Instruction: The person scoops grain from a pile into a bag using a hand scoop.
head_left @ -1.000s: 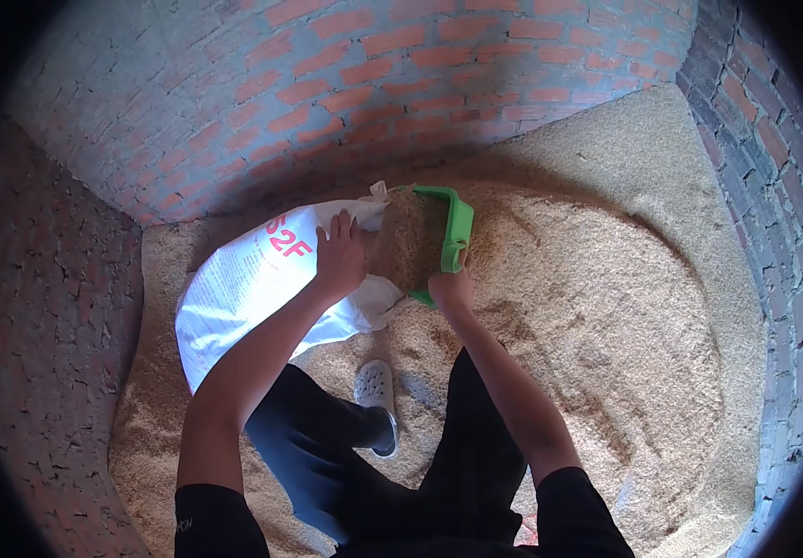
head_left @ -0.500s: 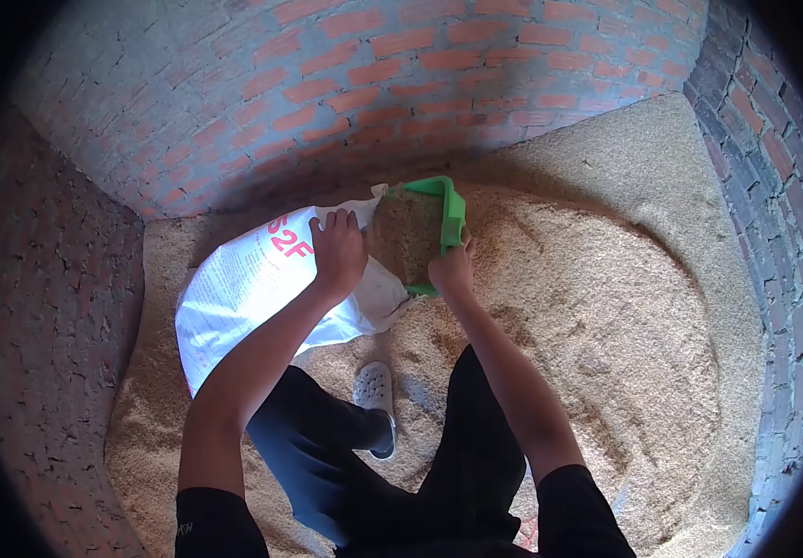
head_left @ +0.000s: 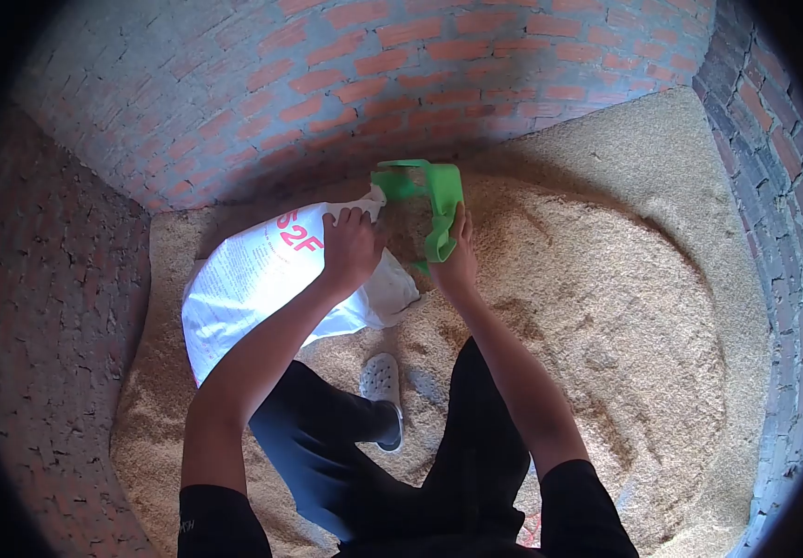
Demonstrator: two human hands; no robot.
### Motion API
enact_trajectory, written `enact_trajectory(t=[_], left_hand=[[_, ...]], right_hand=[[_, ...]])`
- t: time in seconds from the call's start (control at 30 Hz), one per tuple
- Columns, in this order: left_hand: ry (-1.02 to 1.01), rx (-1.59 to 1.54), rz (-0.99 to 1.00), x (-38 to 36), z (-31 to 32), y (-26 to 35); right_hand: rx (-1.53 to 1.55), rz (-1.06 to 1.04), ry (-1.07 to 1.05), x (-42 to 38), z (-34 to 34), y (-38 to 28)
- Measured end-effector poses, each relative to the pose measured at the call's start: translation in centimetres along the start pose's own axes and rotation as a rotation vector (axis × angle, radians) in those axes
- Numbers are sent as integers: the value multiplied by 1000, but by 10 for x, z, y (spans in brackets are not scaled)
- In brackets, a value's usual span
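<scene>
A white sack (head_left: 257, 279) with red lettering lies on its side on the husks, its mouth toward the right. My left hand (head_left: 353, 249) is closed on the upper edge of that mouth. In my right hand (head_left: 455, 260) is a green plastic scoop (head_left: 445, 191), gripped at its handle side. The scoop is tilted up, with its front at the sack's mouth. Its lower part and the inside of the sack are partly hidden by my hands and the sack's edge.
Pale grain husks (head_left: 597, 307) cover the floor, heaped to the right and behind. A brick wall (head_left: 476, 84) curves round the back, with more brick at the left and right. My foot in a light clog (head_left: 381, 379) stands on the husks near the sack.
The scoop has tipped up toward the sack, its back edge raised, and the husks seen in it before are mostly out of view. My left hand stays at the sack's mouth.
</scene>
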State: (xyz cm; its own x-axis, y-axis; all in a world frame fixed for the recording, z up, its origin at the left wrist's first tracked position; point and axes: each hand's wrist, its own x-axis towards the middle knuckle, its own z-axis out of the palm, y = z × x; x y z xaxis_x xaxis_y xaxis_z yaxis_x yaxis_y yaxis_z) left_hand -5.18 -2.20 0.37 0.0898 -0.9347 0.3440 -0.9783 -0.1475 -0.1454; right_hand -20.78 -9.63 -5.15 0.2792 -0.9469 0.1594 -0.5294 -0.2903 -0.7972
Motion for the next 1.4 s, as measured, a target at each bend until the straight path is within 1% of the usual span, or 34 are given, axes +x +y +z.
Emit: enact_trajectory(t=[0.03,0.07,0.13,0.27,0.33,0.37,0.43,0.47,0.57,0.63,0.67,0.73,0.77,0.83,0.87,0.93,0.97,1.03,1.07,1.13,1.17,1.2,1.23,1.27,1.3,1.33,1.37,1.4], left_hand=[[6,-5,3,0,0,0],[7,-6,4,1,0,0],[31,-14,14,1,-2,2],[63,-4,33,1,-4,1],[46,1,33,2,-5,1],[48,0,30,2,-4,1],[37,-11,12,2,-3,0],[38,-13,12,3,0,-2],[54,5,4,2,8,-9],[111,14,34,3,7,-13],[115,15,31,3,7,-14],[81,7,32,4,3,-16],[84,6,35,5,1,-16],[108,-41,29,6,-2,-13],[110,-43,36,7,-2,-12],[171,-63,34,10,0,-11],[174,-63,35,11,1,-11],[155,-144,18,13,0,-10],[153,-146,22,15,1,-10],[339,-426,-13,24,2,-9],[343,-429,-9,28,1,-9],[311,-564,-57,33,-2,-9],[275,-700,-104,40,-3,-8],[273,-704,-96,47,-3,-6],[282,-784,-108,55,-3,-2],[290,-865,-122,63,-4,3],[290,-873,-117,70,-4,11],[218,-933,-190,80,-9,21]], right_hand=[[-21,-49,50,0,0,-2],[-22,-49,52,1,-1,-3],[-125,-114,13,2,-2,-5],[-92,-97,-5,5,-7,-14],[-81,-171,80,7,-8,-17],[-83,-175,79,8,-9,-18],[-219,-150,39,5,-14,-25],[-221,-150,39,6,-13,-24],[-196,-157,29,9,-12,-16],[-126,-189,95,8,-16,-11],[-127,-194,95,7,-18,-7],[-89,-272,119,4,-20,1],[-90,-271,123,3,-19,3],[-232,-259,126,0,-21,1],[-234,-255,133,-3,-25,2],[-53,-184,39,-8,-41,-9],[-54,-185,42,-5,-38,-1],[-146,-402,203,0,-24,28],[-147,-397,205,1,-18,39],[490,-119,193,2,-14,55],[400,-16,161,-1,-15,66],[312,88,133,-5,-19,78],[312,89,144,-10,-29,80],[243,149,93,-17,-40,83],[172,210,41,-24,-49,86],[166,215,47,-32,-55,92],[278,126,93,-37,-59,99],[391,31,141,-43,-65,99]])
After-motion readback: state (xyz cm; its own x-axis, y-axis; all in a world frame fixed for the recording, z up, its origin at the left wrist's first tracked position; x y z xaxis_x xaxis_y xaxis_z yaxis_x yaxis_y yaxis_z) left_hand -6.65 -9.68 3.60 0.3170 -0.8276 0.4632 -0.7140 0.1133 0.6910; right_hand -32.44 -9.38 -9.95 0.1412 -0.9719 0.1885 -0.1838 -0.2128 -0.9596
